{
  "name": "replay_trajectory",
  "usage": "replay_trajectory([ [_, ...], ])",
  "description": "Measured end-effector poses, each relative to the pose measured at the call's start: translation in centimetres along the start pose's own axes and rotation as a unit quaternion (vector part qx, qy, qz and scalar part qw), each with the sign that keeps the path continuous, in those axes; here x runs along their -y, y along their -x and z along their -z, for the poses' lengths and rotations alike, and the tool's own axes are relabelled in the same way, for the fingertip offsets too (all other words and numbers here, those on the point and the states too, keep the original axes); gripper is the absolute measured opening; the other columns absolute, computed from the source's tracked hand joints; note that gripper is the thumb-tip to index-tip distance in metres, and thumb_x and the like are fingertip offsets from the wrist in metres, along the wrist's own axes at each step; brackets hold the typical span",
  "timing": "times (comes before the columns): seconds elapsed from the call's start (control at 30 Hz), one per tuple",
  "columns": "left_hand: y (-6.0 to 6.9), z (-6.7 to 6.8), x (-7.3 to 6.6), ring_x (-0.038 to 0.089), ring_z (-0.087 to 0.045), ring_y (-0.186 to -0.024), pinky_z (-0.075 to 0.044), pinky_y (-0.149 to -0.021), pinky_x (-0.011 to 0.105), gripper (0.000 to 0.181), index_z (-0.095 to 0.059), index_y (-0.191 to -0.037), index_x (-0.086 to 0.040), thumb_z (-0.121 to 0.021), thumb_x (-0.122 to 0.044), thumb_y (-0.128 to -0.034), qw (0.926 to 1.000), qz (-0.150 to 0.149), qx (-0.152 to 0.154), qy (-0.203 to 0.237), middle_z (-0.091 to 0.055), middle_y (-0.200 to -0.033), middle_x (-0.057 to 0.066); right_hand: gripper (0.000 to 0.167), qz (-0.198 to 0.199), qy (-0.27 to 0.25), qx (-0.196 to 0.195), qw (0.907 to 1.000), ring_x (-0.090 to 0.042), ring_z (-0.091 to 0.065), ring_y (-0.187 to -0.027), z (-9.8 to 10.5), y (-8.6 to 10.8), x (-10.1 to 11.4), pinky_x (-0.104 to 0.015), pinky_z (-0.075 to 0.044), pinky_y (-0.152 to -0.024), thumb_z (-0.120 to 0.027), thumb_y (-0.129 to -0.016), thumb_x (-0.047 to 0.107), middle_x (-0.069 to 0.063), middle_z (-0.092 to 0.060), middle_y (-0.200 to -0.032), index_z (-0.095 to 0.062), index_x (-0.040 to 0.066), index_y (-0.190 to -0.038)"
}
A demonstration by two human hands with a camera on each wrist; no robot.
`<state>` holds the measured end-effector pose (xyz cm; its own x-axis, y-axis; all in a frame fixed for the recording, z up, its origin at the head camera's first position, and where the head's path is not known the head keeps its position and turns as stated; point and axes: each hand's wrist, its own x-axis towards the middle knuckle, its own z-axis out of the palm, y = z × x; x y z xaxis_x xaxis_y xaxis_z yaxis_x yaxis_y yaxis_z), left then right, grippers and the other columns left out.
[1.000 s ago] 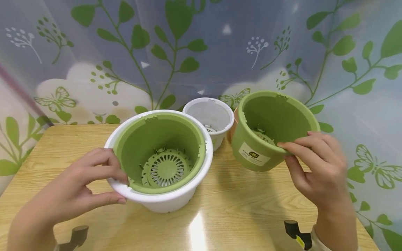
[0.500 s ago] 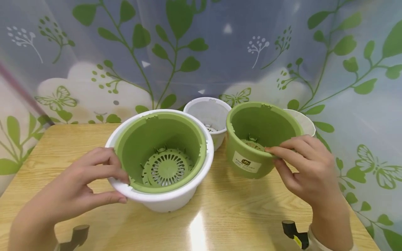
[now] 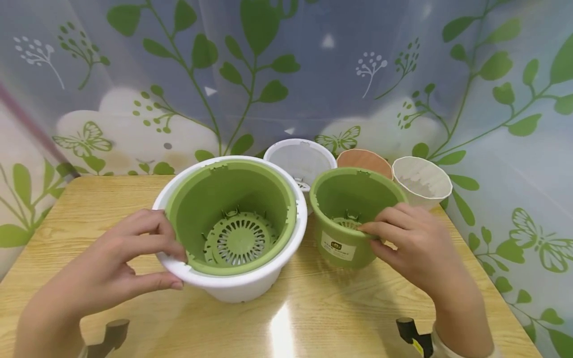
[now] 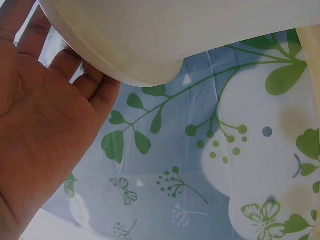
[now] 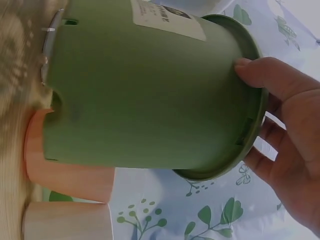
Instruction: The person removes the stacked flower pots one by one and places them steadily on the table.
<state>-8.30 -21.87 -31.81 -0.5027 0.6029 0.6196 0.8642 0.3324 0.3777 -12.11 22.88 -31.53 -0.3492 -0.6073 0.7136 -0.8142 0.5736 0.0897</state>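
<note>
My left hand (image 3: 134,248) grips the near-left rim of a big white pot (image 3: 250,288), thumb outside and fingers over the edge. Nested inside that one is a green pot (image 3: 241,181) with a slotted base. On the right, my right hand (image 3: 409,243) pinches the rim of a smaller green pot (image 3: 346,248) bearing a pale label. In the right wrist view the thumb presses its outer wall just under the lip, and its base looks a little off or barely at the tabletop; I cannot tell which.
Behind stand a small white pot (image 3: 297,151), an orange pot (image 3: 364,159) and a cream pot (image 3: 423,181) with a wavy rim. The wooden table (image 3: 331,318) ends before a leaf-printed curtain (image 3: 313,74) at the back and right.
The right hand has carried the smaller green pot left, down and nearer, uncovering the orange and cream pots behind it. The left hand keeps its grip on the white pot.
</note>
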Motion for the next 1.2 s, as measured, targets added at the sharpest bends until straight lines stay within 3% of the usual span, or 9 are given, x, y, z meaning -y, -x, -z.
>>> replay_trajectory([
  [0.3, 0.0, -0.1, 0.0, 0.007, -0.05, -0.094, -0.037, -0.088, 0.018, 0.033, -0.071, -0.096, -0.022, -0.089, -0.027, -0.0692, 1.0, 0.003, 0.0, 0.004, -0.059, -0.096, -0.008, 0.022, -0.034, -0.011, 0.074, 0.9966, -0.011, -0.054, -0.072, -0.4, 0.5, 0.2, -0.027, -0.043, -0.063, -0.07, -0.072, 0.004, 0.011, -0.065, -0.084, -0.075, 0.018, -0.089],
  [0.7, 0.2, -0.1, 0.0, 0.007, -0.05, -0.095, -0.037, -0.089, 0.018, 0.033, -0.071, -0.097, -0.023, -0.089, -0.028, -0.0695, 1.0, 0.004, 0.0, 0.001, -0.058, -0.096, -0.008, 0.025, -0.052, -0.005, 0.113, 0.9922, -0.006, -0.051, -0.069, -1.0, 0.7, 0.5, -0.024, -0.042, -0.056, -0.07, -0.069, 0.003, 0.014, -0.062, -0.083, -0.071, 0.022, -0.086],
  [1.2, 0.2, 0.0, 0.0, 0.007, -0.051, -0.094, -0.037, -0.088, 0.019, 0.035, -0.071, -0.097, -0.024, -0.09, -0.025, -0.067, 0.9999, 0.015, 0.005, 0.001, -0.059, -0.096, -0.01, 0.033, -0.102, 0.006, 0.193, 0.9757, -0.003, -0.048, -0.069, -1.5, 0.9, 1.1, -0.023, -0.041, -0.055, -0.075, -0.066, 0.004, 0.017, -0.056, -0.083, -0.063, 0.027, -0.087],
])
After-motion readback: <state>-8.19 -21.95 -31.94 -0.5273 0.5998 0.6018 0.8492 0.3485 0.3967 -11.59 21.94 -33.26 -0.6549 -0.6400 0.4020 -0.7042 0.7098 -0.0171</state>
